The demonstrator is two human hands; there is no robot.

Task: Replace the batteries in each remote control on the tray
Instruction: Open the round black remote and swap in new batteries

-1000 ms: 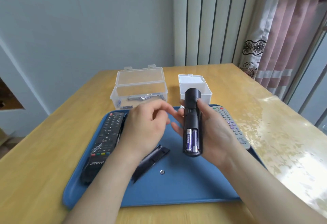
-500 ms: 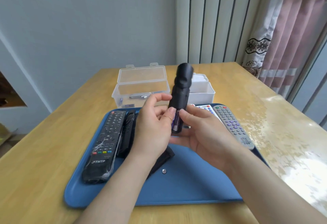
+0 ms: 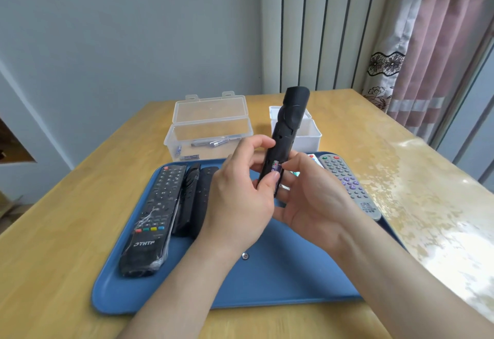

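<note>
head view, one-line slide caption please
Left hand and right hand hold a black remote above the blue tray, left thumb at its exposed batteries.

Left hand [image 3: 240, 201]: back faces the camera; knuckles show as low rounded ridges; thumbnail [image 3: 274, 177] short, rounded, pale at the tip. Right hand [image 3: 315, 199]: thumb side and palm edge face the camera; fingers slim; nails there too small to tell. Right wrist [image 3: 344, 233]: shallow creases cross the inner side; a faint tendon line runs back from them. Left forearm [image 3: 184, 285]: bare from wrist to the near frame edge; slender, widening toward the near end. Right forearm [image 3: 406, 274]: bare likewise, out to the near right corner; surface smooth, evenly lit, a soft shadow along its left edge.
</note>
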